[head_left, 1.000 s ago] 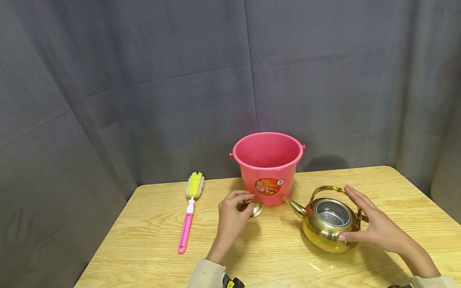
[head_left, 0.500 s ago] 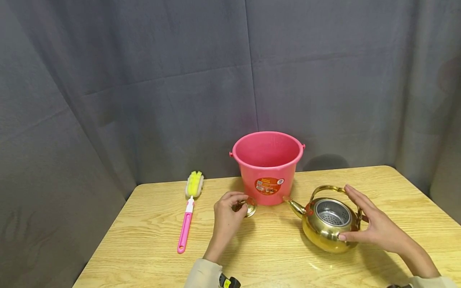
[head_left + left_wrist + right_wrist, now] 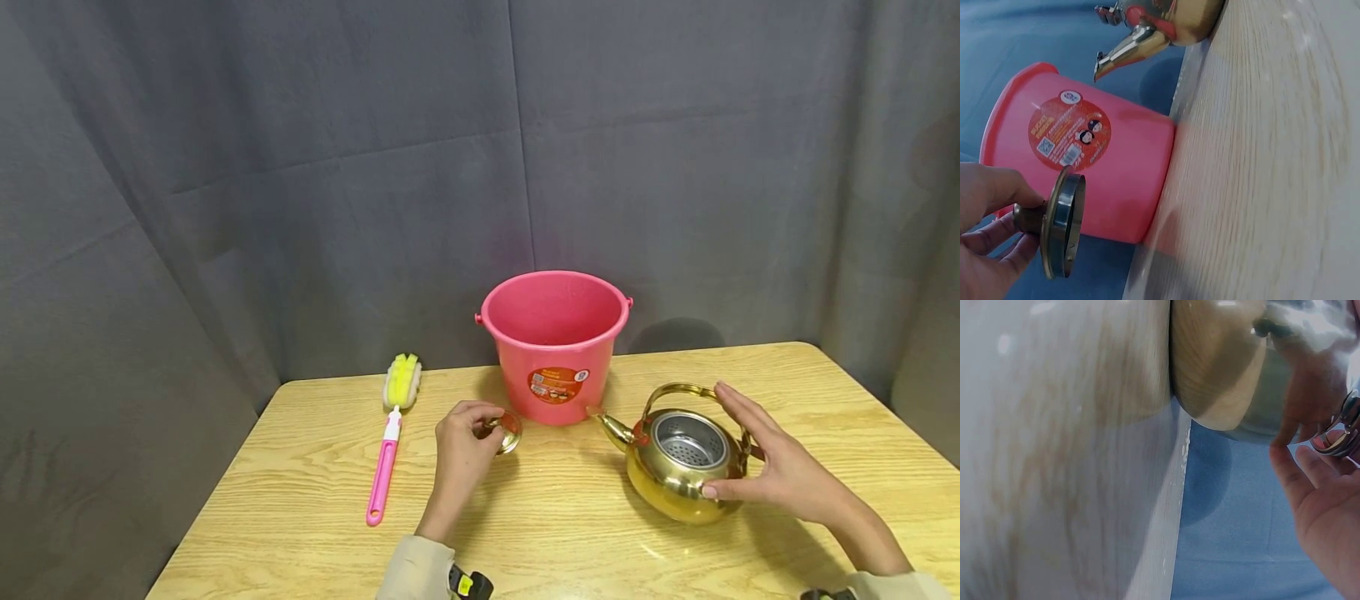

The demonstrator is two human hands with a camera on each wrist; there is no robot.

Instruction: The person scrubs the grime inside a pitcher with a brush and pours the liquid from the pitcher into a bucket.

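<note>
Our left hand (image 3: 460,446) pinches the lid (image 3: 1060,225) near the bucket (image 3: 517,371); right hand (image 3: 783,473), spread, touches the kettle (image 3: 660,487) (lidless, on the counter (image 3: 300,467)). We judge uncovering nearly done; next: setting the lid down.

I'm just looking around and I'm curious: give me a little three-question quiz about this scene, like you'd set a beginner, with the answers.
1. True or false: the left hand pinches the lid by its knob.
2. What shows inside the open top of the gold kettle?
3. Which is farthest left in the head view? A) bucket B) brush C) gold kettle

Key:
1. True
2. A perforated metal strainer
3. B
</note>
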